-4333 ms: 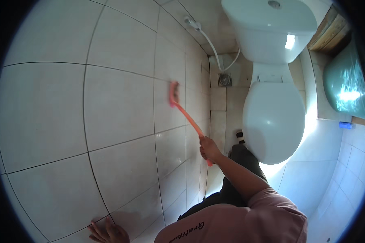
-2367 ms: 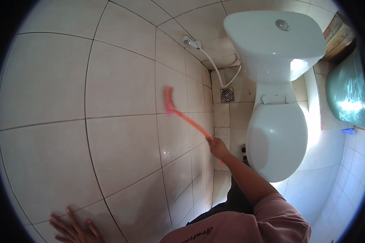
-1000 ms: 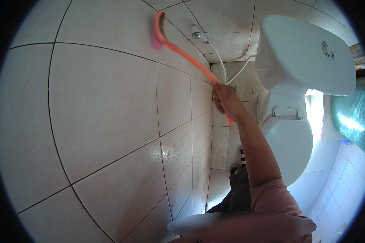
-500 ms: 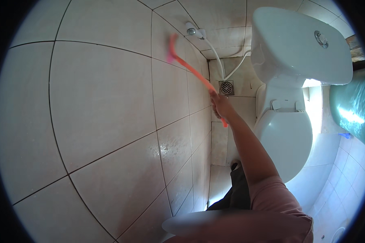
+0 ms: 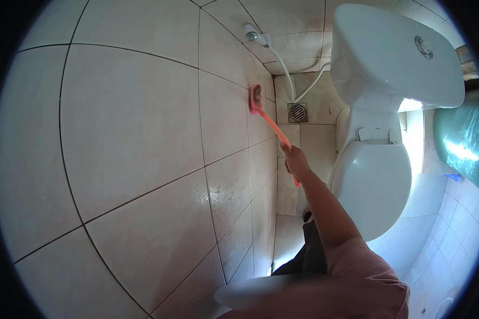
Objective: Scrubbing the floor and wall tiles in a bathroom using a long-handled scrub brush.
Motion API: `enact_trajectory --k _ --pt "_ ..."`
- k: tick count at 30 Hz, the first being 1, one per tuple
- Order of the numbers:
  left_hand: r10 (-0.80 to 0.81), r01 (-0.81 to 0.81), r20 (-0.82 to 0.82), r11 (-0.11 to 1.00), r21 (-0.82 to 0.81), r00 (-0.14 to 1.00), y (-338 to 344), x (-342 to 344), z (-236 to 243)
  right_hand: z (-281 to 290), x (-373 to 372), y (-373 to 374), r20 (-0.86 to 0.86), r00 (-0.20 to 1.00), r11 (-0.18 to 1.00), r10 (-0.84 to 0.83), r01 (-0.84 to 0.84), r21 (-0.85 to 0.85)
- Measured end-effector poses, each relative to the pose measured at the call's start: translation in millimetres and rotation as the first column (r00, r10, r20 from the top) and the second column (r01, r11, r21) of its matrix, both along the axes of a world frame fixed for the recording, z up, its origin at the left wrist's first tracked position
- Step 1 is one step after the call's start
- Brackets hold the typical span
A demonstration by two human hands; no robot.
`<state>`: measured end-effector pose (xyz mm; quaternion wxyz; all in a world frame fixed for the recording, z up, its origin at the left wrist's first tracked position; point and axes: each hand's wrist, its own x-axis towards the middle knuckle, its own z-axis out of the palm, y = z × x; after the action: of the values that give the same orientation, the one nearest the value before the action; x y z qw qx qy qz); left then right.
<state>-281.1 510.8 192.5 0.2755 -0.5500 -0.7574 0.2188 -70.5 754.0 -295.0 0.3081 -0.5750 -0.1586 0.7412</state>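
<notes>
My right hand (image 5: 295, 162) is closed around the orange handle of a long scrub brush (image 5: 273, 126). The end of the handle pokes out below my fist. At the other end, the pinkish brush head (image 5: 256, 98) is at the tiled wall (image 5: 223, 111), low down and left of the floor drain; its bristle side is hard to make out. Wet spots (image 5: 218, 195) glisten on the wall tiles nearer to me. My left hand is out of the picture.
A white toilet (image 5: 372, 186) with its lid down stands right of my arm. A white bidet sprayer (image 5: 255, 36) hangs on the wall, its hose running down near the metal floor drain (image 5: 298, 112). At the far right is a green, shiny container (image 5: 457, 138).
The brush head has come down the wall and toward the right, closer to the drain. My right hand has drawn back slightly toward me, still gripping the handle.
</notes>
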Motion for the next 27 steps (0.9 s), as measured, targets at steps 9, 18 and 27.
enact_trajectory --k 9,18,27 --pt "-0.665 0.612 -0.229 0.745 -0.265 0.711 21 -39 12 23 -3 -17 -0.077 0.997 0.988 -0.002 0.014 0.157" --pt "-0.08 0.039 -0.421 0.994 -0.105 0.903 35 34 -11 74 -1 -48 -0.118 0.992 0.985 0.038 -0.017 0.171" --pt "-0.002 0.007 -0.43 1.0 0.011 0.903 42 39 -15 75 -10 -97 -0.176 0.98 0.995 0.092 -0.083 0.06"
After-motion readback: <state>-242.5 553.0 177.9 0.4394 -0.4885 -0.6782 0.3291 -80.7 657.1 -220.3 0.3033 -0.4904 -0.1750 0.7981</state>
